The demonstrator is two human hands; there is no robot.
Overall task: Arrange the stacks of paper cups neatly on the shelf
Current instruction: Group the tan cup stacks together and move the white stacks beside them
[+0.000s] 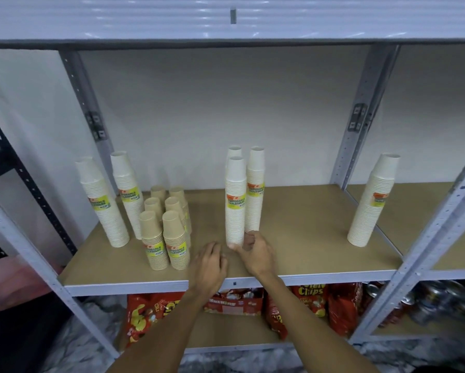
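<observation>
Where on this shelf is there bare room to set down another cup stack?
Widest bare board lies between the middle white stacks and the lone right stack. The left end is crowded with brown stacks beside two tall white stacks.

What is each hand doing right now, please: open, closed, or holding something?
Left hand: open, resting on the shelf, holding nothing.
Right hand: gripping the base of the front white cup stack.
</observation>
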